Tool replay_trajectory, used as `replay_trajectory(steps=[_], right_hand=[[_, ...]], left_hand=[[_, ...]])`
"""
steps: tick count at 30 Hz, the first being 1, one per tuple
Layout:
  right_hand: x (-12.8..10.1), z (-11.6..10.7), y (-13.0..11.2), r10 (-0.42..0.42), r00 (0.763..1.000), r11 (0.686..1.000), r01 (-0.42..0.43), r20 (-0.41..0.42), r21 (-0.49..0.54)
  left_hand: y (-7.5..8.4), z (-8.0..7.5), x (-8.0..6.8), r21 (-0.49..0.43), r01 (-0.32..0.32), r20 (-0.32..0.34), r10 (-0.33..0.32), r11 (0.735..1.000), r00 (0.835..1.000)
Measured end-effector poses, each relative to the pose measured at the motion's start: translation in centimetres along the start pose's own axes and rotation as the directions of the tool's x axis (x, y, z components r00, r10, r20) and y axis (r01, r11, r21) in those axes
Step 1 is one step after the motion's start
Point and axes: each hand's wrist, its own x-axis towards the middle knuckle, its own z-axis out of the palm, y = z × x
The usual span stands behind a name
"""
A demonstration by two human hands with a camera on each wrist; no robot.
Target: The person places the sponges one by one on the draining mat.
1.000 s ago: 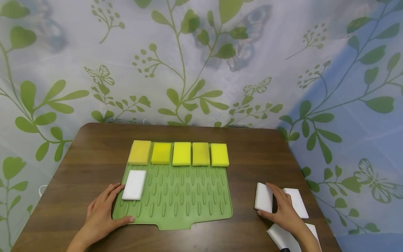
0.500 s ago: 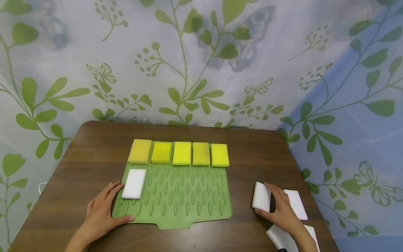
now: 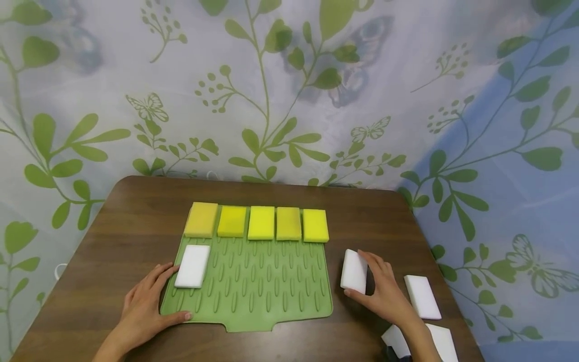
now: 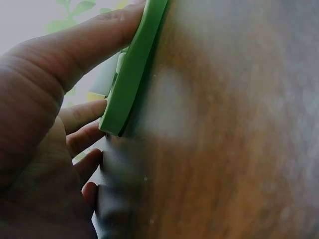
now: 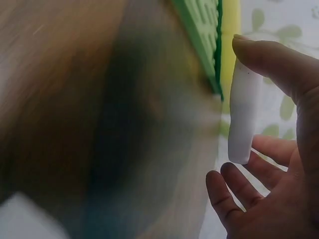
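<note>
My right hand pinches a white sponge between thumb and fingers, just right of a green ridged mat. In the right wrist view that white sponge stands edge-on, with the thumb at one end and fingers at the other. My left hand rests at the mat's left front corner, its thumb lying on the mat and its fingers along the side. Up close, the mat's green edge meets the left thumb and forefinger. A second white sponge lies flat on the mat near the left fingers.
Several yellow sponges, among them a middle one, form a row along the mat's far edge. More white blocks, one near the right edge, lie on the brown table. A leaf-patterned curtain hangs behind.
My right hand has carried the white sponge left, away from the other white blocks and closer to the mat. The left hand has stayed at the mat's corner.
</note>
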Motion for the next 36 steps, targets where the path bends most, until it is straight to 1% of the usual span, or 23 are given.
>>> replay_trajectory(steps=[5, 10, 14, 18, 26, 29, 33, 36], right_hand=[[1.2, 1.1, -1.7, -0.069, 0.997, 0.997, 0.068, 0.020, 0.022], [2.6, 2.0, -3.7, -0.115, 0.991, 0.993, 0.112, 0.064, 0.048], [3.6, 2.7, -5.5, -0.132, 0.985, 0.990, 0.125, 0.115, 0.067], [4.6, 3.3, -7.2, -0.150, 0.979, 0.986, 0.138, 0.135, 0.093], [6.2, 5.0, -10.0, -0.178, 0.964, 0.979, 0.152, 0.199, 0.139], [6.7, 5.5, -10.9, -0.194, 0.958, 0.976, 0.169, 0.209, 0.135], [7.5, 6.1, -12.5, -0.236, 0.952, 0.967, 0.210, 0.197, 0.142], [7.9, 6.6, -13.8, -0.275, 0.942, 0.957, 0.247, 0.195, 0.155]], left_hand=[[0.0, 0.1, -0.1, 0.002, -0.007, -0.003, 0.007, 1.000, 1.000], [0.0, 0.1, -0.1, -0.005, -0.010, -0.008, 0.010, 1.000, 1.000], [-0.1, 0.1, 0.0, -0.013, 0.004, 0.004, -0.004, 1.000, 1.000], [-0.1, 0.1, 0.0, -0.023, 0.016, 0.014, -0.016, 1.000, 1.000], [0.0, 0.0, 0.0, -0.032, 0.013, 0.004, -0.013, 0.999, 1.000], [-0.1, 0.1, -0.2, -0.029, 0.008, -0.008, -0.008, 1.000, 1.000], [0.0, 0.1, -0.2, -0.023, 0.000, -0.020, -0.001, 1.000, 1.000], [0.2, 0.0, -0.2, -0.017, 0.004, -0.011, -0.004, 1.000, 1.000]])
